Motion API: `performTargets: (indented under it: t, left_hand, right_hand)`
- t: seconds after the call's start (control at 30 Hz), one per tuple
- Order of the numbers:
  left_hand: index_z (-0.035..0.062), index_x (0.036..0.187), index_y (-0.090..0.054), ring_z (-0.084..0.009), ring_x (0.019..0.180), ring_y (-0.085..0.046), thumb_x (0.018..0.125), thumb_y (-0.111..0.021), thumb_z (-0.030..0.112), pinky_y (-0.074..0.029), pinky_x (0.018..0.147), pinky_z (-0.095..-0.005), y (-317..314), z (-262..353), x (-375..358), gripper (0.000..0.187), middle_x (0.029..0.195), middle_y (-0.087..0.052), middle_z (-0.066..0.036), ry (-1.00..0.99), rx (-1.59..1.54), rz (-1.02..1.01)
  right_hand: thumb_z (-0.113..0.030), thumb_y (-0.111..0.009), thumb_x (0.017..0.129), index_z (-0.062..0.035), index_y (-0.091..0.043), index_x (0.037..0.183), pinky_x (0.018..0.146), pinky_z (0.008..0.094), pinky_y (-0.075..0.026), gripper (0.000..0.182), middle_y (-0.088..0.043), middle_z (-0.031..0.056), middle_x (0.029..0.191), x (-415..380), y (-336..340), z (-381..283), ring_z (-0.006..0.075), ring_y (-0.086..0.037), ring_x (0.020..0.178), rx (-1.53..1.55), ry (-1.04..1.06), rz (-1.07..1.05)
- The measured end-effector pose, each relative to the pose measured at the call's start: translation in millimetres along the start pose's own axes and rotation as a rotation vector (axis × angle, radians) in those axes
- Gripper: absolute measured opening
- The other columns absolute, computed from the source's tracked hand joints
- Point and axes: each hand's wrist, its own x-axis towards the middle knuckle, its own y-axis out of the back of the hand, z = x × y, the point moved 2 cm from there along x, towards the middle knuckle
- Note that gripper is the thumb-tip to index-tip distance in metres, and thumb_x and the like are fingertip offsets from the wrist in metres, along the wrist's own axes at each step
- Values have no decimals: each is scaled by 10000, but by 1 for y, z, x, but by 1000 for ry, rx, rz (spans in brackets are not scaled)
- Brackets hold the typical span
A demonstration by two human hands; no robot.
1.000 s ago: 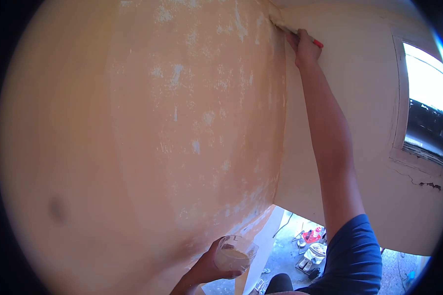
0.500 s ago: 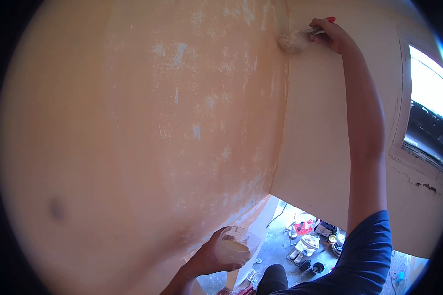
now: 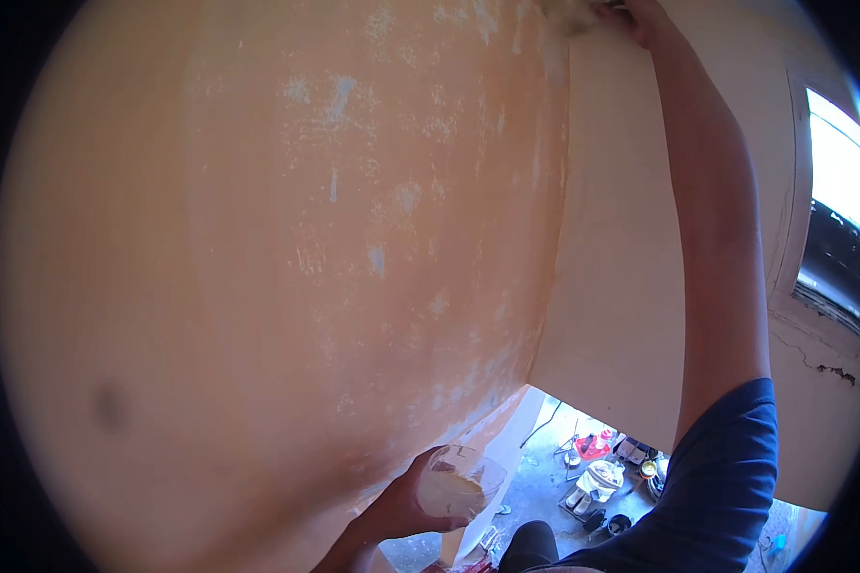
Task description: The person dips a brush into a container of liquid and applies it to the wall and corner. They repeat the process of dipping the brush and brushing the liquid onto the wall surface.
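At the top of the view, my right hand [image 3: 638, 21] grips a brush [image 3: 575, 17], whose bristles are blurred and lie at the corner where two walls meet. Part of the brush and hand is cut off by the frame's top edge. Low in the view, my left hand [image 3: 409, 501] is wrapped round a clear cup [image 3: 457, 485] with pale liquid in it. The peach wall [image 3: 258, 286] beside the cup has whitish patches. A plainer wall [image 3: 621, 239] stands behind my right arm.
A window [image 3: 839, 201] is at the far right, with a crack and a broken spot below it. On the floor far below are a red item [image 3: 594, 445], a pale bucket [image 3: 602, 479], a dark pot [image 3: 618, 524] and several other items.
My right hand and the brush have moved up along the corner, partly out of the frame. My left hand and the cup have hardly moved.
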Motion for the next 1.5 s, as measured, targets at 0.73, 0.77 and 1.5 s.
performTargets:
  t: [0.73,0.77,1.5]
  left_hand:
    - [54,1383,-211,-330,1248,-393,553,-842,428,-342,1026,-413,-6,7,5,1108,1308,-425,-220,34,3,-137]
    - [54,1382,-212,-331,1249,-391,555,-840,428,-343,1025,-414,-6,8,5,1104,1311,-422,-218,45,5,-141]
    - [57,1382,-233,-330,1229,-412,538,-843,446,-350,1020,-411,-12,9,-9,1112,1317,-417,-210,30,30,-87]
  right_hand:
    - [-16,-578,784,131,-481,886,663,278,-595,203,-579,194,924,-83,39,103,261,-659,711,491,202,129]
    - [-16,-578,784,131,-481,886,663,278,-595,203,-579,194,924,-72,34,97,261,-659,711,495,199,131]
    - [-39,-613,772,112,-511,848,631,267,-601,197,-566,151,851,-37,22,85,254,-648,683,35,-20,-89]
